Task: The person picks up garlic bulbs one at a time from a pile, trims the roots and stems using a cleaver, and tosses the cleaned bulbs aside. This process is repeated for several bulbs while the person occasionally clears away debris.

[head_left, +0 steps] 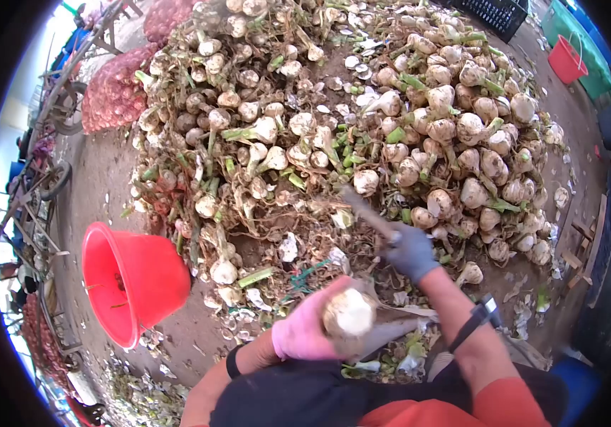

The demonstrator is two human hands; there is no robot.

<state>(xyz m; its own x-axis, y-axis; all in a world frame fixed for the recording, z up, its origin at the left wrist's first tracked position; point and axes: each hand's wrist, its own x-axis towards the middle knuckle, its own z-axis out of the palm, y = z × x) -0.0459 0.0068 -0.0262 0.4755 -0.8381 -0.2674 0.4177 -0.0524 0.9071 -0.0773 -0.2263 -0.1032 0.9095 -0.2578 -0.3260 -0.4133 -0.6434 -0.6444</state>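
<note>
A large, pale, garlic-like bulb (349, 313) sits in my left hand (307, 324), which wears a pink glove. Its white, smooth-looking face points up, and my fingers wrap around its side, just above my lap. My right hand (412, 252), in a grey glove, is closed around a knife (368, 212). The knife points up and left, over the litter at the front of the heap, apart from the bulb. Motion blurs its blade. Close to my right hand lie untrimmed bulbs (439, 204) with roots and cut green stems.
A red bucket (152, 274) lies tilted at left, with a few scraps inside. Bulbs (487, 132) are heaped ahead. Filled red mesh bags (113, 96) and a wheeled cart (53, 181) stand at left. A black crate (497, 16) and another red bucket (567, 60) are behind, right.
</note>
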